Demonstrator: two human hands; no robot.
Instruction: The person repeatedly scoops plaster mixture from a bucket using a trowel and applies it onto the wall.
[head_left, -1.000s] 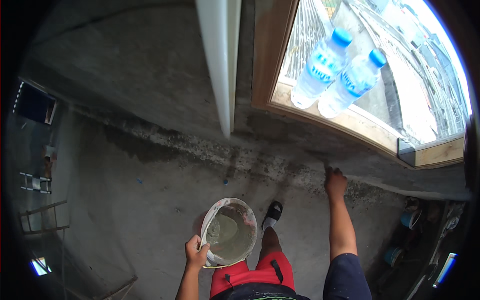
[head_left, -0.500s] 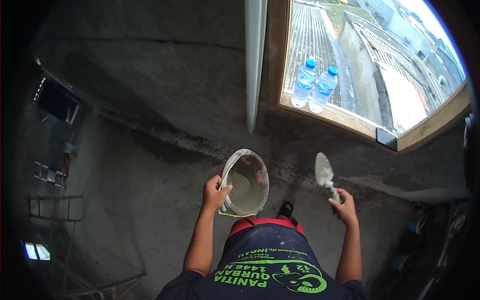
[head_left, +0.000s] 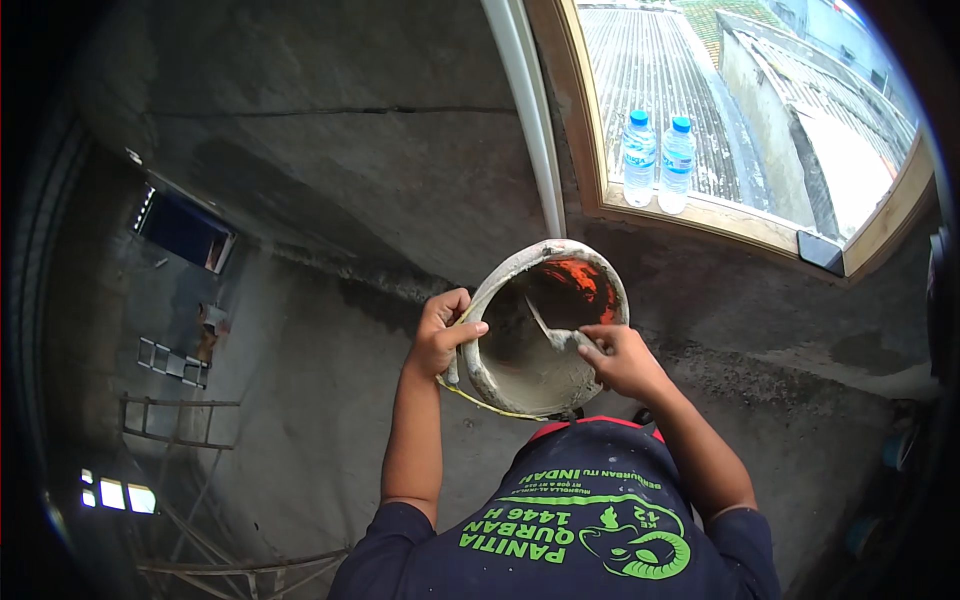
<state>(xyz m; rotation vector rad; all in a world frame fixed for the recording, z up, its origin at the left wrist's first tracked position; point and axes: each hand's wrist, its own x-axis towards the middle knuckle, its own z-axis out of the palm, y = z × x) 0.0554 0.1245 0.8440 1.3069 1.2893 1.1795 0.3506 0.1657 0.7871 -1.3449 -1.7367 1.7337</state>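
Observation:
My left hand (head_left: 445, 335) is closed on the rim of a bucket (head_left: 482, 378), holding it tilted in front of me. The bucket's rim is crusted with dried cement, and orange shows on its inner wall. Wet grey mortar (head_left: 535, 378) lies inside, toward my body. In my right hand (head_left: 622, 360) is the handle of a pointing trowel (head_left: 540, 318), whose blade reaches into the bucket and is seen nearly edge-on. A thin yellow handle hangs along the bucket's near side.
Two water bottles (head_left: 657, 165) and a dark phone-like slab (head_left: 820, 252) rest on the wooden window sill (head_left: 715, 222). A white pipe (head_left: 530, 90) runs down the wall ahead. At the left are a small ladder (head_left: 172, 362) and a metal scaffold frame (head_left: 180, 420).
My right hand has brought the trowel from the right side into the bucket. The left hand has raised the bucket, and the view has shifted.

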